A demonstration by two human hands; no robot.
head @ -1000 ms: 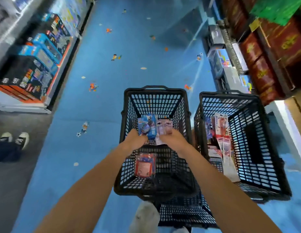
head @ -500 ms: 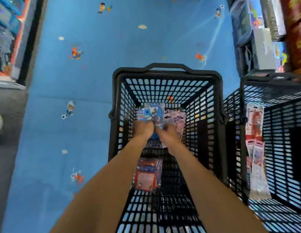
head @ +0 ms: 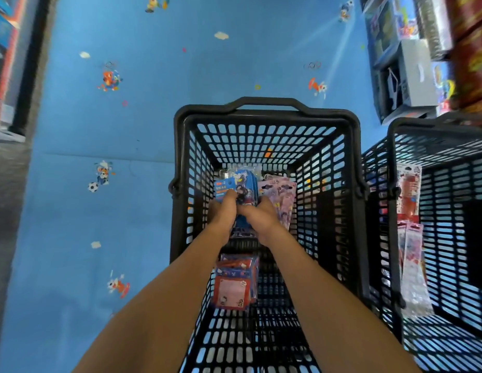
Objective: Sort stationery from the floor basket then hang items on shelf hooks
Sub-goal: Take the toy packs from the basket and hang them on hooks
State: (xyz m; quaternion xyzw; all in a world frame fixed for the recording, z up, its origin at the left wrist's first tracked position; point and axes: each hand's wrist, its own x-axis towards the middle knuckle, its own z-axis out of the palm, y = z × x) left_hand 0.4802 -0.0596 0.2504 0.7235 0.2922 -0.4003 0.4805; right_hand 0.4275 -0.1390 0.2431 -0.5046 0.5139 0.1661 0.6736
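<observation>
Deep in the black basket [head: 266, 114], toward its 12 o'clock wall, the left hand [head: 223, 215] grips blue carded packs [head: 244, 188]. The right hand [head: 264, 220] clutches pink packs [head: 281, 196] at their 3 o'clock. Red packs [head: 231, 288] lie at 6 o'clock, with open mesh to their 3 o'clock.

A basket [head: 266, 114] stands mid-aisle on the floor [head: 126, 211]. Inside, at its far end, upright packets [head: 245, 189] sit held between the left hand [head: 221, 214] and right hand [head: 264, 219]; a flat stack [head: 233, 284] lies nearer. Just to the right, a second basket [head: 433, 127] holds leaning packets [head: 411, 251]. Left shelving [head: 8, 63] and right shelving [head: 406, 71] flank the aisle.
</observation>
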